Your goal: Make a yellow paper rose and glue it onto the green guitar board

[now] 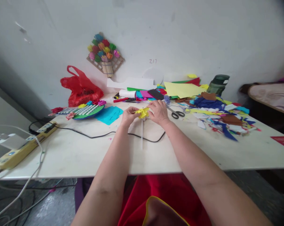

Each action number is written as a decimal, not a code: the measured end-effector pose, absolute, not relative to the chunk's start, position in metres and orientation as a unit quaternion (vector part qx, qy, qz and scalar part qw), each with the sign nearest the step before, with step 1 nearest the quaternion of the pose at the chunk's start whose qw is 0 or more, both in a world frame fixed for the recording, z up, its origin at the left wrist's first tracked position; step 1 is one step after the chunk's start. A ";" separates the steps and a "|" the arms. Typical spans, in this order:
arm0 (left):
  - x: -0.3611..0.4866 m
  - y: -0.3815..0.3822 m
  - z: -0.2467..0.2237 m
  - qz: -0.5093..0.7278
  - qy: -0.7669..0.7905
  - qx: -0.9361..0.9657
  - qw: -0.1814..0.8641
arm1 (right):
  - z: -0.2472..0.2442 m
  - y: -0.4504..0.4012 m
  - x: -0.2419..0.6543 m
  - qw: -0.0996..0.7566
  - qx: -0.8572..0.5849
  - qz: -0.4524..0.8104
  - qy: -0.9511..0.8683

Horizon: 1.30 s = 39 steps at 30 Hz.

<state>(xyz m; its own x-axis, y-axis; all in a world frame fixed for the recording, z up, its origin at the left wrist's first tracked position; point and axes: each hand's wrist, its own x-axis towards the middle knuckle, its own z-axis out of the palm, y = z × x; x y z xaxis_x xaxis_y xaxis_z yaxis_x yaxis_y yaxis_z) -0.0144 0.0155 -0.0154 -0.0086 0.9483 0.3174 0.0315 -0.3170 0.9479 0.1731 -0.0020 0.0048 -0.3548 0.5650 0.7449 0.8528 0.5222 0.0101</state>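
Observation:
A yellow paper flower (142, 113) is held up between my hands above the middle of the table. A thin white stick (142, 135) hangs down from it toward me. My left hand (130, 115) pinches the flower's left edge. On the other side, the fingers of my right hand (158, 111) press together on its right edge. Black-handled scissors (177, 114) lie just right of my right hand. Blue paper sheets (110, 115) lie left of my left hand.
A black cable (92, 137) crosses the white table (85, 160) from a power strip (24, 146) at the left. A red bag (82, 89), white sticks on a green disc (92, 113), paper scraps (226, 121) and a dark bottle (218, 84) stand or lie farther back.

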 end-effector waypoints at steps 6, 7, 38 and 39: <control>-0.012 0.013 -0.014 0.535 0.431 0.633 0.357 | 0.002 0.002 0.173 0.328 -0.441 -0.178 -0.816; -0.011 0.012 -0.013 0.532 0.433 0.639 0.348 | 0.003 0.002 0.173 0.322 -0.442 -0.171 -0.819; -0.006 0.004 -0.007 0.537 0.382 0.556 0.506 | 0.003 0.013 0.183 0.288 -0.445 -0.043 -0.847; -0.005 0.004 -0.006 0.537 0.382 0.554 0.509 | 0.003 0.013 0.182 0.290 -0.451 -0.037 -0.843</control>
